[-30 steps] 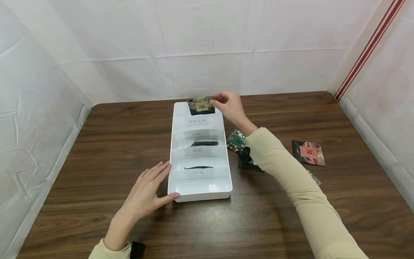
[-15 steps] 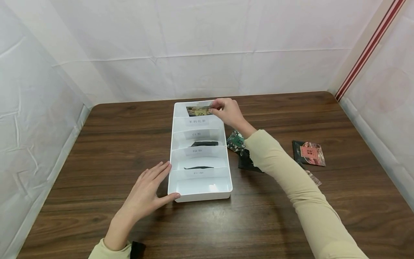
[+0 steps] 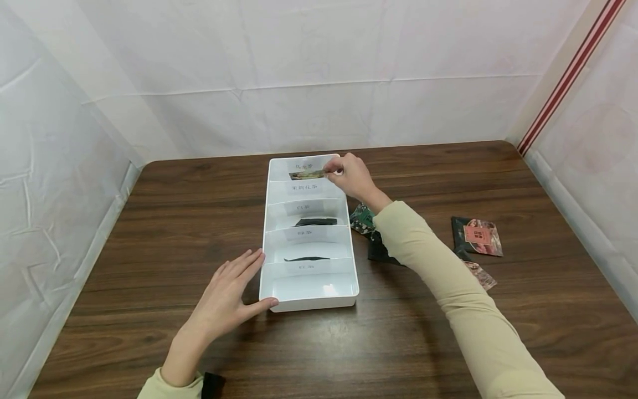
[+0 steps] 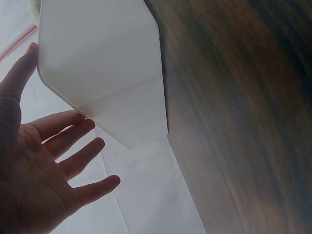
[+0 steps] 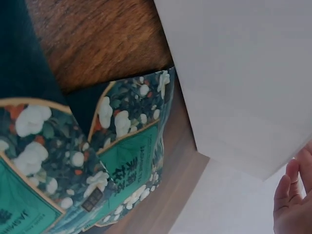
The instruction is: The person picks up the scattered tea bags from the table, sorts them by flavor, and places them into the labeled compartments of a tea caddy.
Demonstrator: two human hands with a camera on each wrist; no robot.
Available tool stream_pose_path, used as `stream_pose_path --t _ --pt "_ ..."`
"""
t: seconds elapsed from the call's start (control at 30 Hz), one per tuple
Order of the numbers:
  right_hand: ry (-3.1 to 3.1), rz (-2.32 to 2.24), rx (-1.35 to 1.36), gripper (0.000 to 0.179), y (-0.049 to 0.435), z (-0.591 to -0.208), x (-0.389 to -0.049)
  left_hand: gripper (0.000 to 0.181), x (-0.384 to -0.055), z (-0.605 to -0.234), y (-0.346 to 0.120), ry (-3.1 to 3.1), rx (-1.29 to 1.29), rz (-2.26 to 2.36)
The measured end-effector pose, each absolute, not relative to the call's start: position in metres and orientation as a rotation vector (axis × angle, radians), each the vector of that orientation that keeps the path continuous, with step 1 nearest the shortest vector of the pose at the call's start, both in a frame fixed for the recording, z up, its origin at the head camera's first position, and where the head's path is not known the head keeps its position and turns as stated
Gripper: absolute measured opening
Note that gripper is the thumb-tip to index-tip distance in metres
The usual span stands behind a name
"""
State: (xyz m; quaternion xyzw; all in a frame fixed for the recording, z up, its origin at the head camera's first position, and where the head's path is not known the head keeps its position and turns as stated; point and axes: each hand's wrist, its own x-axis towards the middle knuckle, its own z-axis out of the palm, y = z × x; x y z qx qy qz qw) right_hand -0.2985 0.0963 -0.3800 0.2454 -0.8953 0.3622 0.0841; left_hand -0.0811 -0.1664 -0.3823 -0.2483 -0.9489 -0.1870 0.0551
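Observation:
A white divided box (image 3: 306, 303) with labelled compartments stands lengthwise on the table. My right hand (image 3: 353, 176) pinches the right edge of a tea sachet (image 3: 305, 175), which is lowered partway into the farthest compartment; only its upper strip shows. In the right wrist view the fingers (image 5: 295, 190) appear at the box's far edge. My left hand (image 3: 224, 296) rests against the near left corner of the box, fingers straight and spread. In the left wrist view its thumb and fingertips touch the white wall (image 4: 107, 63). Dark sachet edges (image 3: 316, 221) stick up in two middle compartments.
Green jasmine tea sachets (image 5: 131, 161) lie right beside the box, overlapping one another and partly under the right sleeve (image 3: 413, 233). Farther right lies a sachet with a red label (image 3: 477, 235), and another (image 3: 480, 275) shows below it. White sheeting (image 3: 309, 111) hangs behind the table.
My right hand has brought the sachet from above the box's far end down into the farthest compartment, uncovering the label behind it. The left hand has stayed at the near corner.

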Motion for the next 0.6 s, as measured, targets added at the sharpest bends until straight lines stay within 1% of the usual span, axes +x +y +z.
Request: stream_pose_path --t 0.33,0.6 --pt "-2.711 1.048 0.784 0.011 0.0959 -0.3874 -0.2989 0.081 -0.0800 -0.3826 -0.1666 -2.872 -0.759 -0.571" --pt "-2.678 1.062 0.794 0.013 0.0962 -0.3856 -0.2962 0.081 -0.0796 -0.3824 -0.1660 -2.860 -0.762 -0.571"
